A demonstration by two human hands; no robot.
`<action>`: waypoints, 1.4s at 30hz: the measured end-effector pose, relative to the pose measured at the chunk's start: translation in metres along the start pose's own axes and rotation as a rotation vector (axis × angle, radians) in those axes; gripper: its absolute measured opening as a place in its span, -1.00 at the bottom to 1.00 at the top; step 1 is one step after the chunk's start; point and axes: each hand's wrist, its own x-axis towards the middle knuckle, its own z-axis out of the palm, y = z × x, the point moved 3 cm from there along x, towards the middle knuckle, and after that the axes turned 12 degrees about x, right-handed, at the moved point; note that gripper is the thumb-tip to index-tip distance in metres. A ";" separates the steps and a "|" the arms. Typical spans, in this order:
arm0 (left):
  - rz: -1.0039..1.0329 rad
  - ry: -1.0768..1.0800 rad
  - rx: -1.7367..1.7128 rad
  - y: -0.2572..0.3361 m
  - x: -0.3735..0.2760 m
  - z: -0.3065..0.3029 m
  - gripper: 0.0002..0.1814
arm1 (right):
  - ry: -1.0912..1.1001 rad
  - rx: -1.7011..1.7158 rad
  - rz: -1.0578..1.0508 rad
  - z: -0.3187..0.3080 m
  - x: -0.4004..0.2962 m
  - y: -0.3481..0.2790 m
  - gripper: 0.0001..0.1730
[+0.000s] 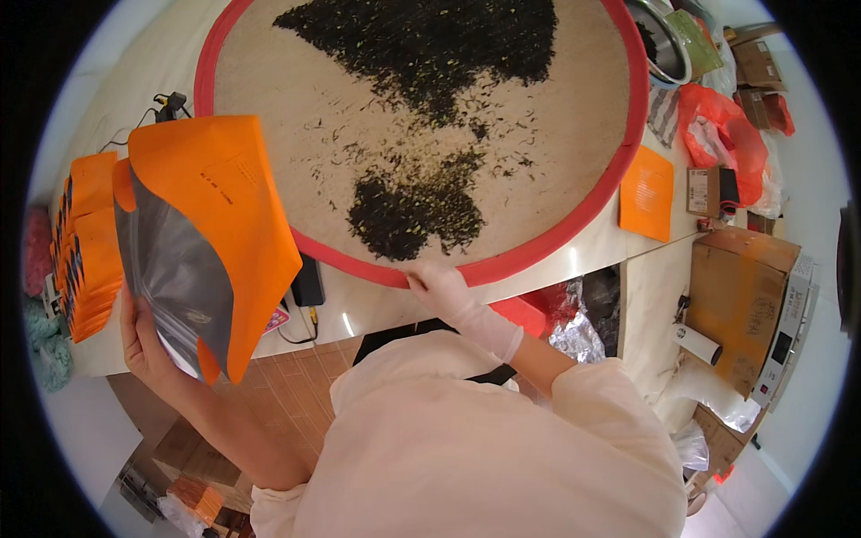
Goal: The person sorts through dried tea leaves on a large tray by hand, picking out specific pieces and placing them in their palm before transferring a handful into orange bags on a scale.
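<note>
My bare left hand [141,336] holds an orange foil pouch [229,175] by its lower left side, to the left of a large round tray. The pouch has a grey see-through panel [178,255] and bears writing. My right hand [440,289], in a thin whitish glove, is at the near part of the tray's red rim [558,237] with its fingers curled; whether it grips the rim is unclear. Just beyond that hand, on the tray's tan surface [578,134], lies a small heap of dark dried leaves [410,215]. A larger heap of dark leaves [437,47] covers the far part, with loose bits between.
A stack of orange pouches [91,249] stands at the left, and one flat orange pouch [646,195] lies right of the tray. A black device [308,282] with a cable sits near the table edge. Farther right are a metal bowl [662,40], red plastic bag [723,134] and cardboard box [736,296].
</note>
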 end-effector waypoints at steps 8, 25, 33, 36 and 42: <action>-0.043 0.142 0.029 0.003 -0.001 -0.014 -0.68 | 0.597 -0.815 0.146 -0.158 0.074 0.125 -0.50; -0.096 0.451 0.585 -0.048 -0.019 -0.089 -0.62 | -0.542 -0.131 -0.348 0.005 0.155 0.086 -0.49; 0.012 0.435 0.881 -0.038 -0.032 -0.092 -0.63 | 0.184 -0.523 0.108 -0.087 0.088 0.129 -0.44; -0.095 0.461 0.819 -0.029 -0.035 -0.077 -0.62 | 0.078 -0.480 0.130 -0.065 0.092 0.117 -0.40; -0.108 0.476 0.711 -0.033 -0.032 -0.078 -0.59 | -0.383 -0.237 -0.148 0.014 0.106 0.069 -0.38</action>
